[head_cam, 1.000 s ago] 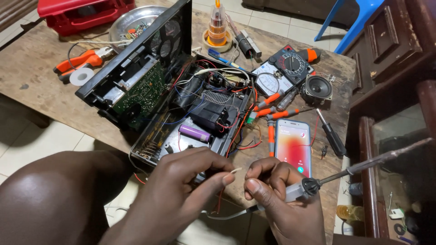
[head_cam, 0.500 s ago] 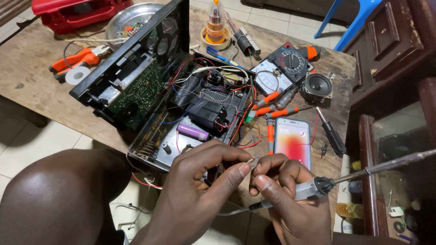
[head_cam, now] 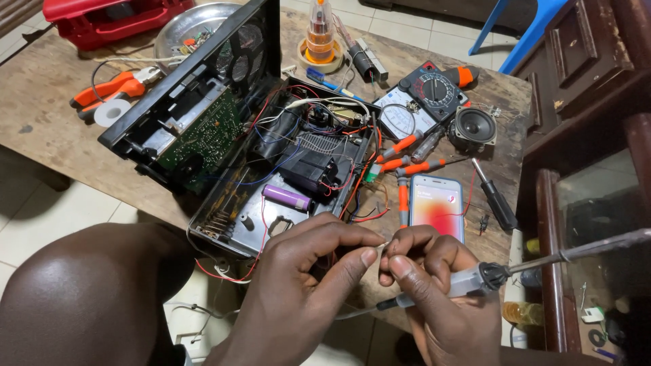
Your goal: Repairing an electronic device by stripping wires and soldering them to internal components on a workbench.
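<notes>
My left hand (head_cam: 308, 278) and my right hand (head_cam: 434, 285) meet at the table's near edge, fingertips pinched together on a thin pale wire end (head_cam: 382, 245). The right hand also holds a grey-handled soldering iron (head_cam: 542, 261), its metal shaft pointing right. A white cord (head_cam: 356, 312) runs from the iron under the hands. Just beyond them lies an opened black radio case (head_cam: 271, 183) with a green circuit board (head_cam: 203, 139), tangled wires and a purple cylindrical cell (head_cam: 287, 197).
A smartphone (head_cam: 437, 207) with a lit screen lies right of the case, beside red-handled screwdrivers (head_cam: 407, 166), a black screwdriver (head_cam: 495, 196), an analog multimeter (head_cam: 420, 98) and a loose speaker (head_cam: 472, 127). Orange pliers (head_cam: 108, 91), tape, a metal bowl (head_cam: 193, 30) and a red toolbox (head_cam: 112, 17) sit far left.
Both hands have closed together, the fingertips now pinching the wire end. The view has shifted slightly; the iron stays in the right hand.
</notes>
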